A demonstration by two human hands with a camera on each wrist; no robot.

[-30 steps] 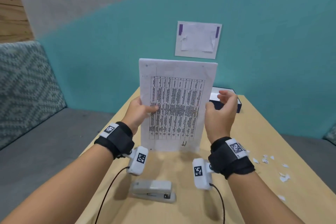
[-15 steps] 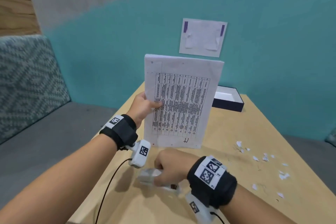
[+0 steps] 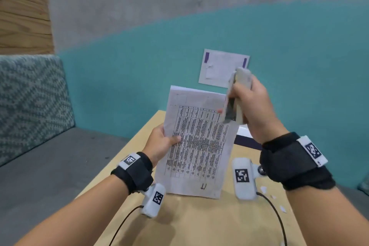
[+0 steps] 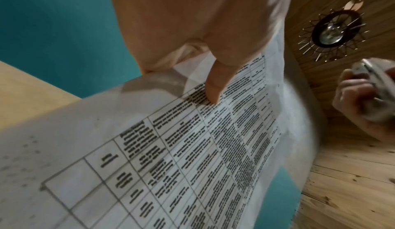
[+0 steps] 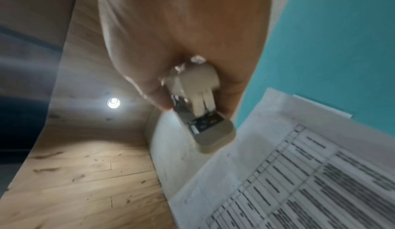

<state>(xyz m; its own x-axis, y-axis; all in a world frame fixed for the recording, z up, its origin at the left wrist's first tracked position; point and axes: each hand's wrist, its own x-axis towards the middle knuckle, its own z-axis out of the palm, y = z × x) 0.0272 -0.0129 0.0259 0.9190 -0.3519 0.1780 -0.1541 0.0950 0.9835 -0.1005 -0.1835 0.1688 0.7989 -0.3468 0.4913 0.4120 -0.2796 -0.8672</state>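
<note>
A stack of printed sheets (image 3: 197, 144) with a table of text stands upright on its bottom edge on the wooden table (image 3: 199, 223). My left hand (image 3: 161, 142) pinches its left edge, thumb on the print; the left wrist view shows that thumb on the sheets (image 4: 192, 148). My right hand (image 3: 249, 102) grips a light grey stapler (image 3: 235, 100) raised at the stack's top right corner. In the right wrist view the stapler (image 5: 205, 114) juts from my fist, close to the sheets (image 5: 299, 173).
A dark blue box (image 3: 247, 140) lies on the table behind the sheets. Several white paper scraps (image 3: 263, 188) lie at the right. A paper (image 3: 221, 68) is taped to the teal wall. A patterned sofa (image 3: 32, 102) stands at the left.
My right hand let go of the sheets, dropped to the table, took hold of the stapler and lifted it to the stack's top right corner. The left hand kept hold of the sheets.
</note>
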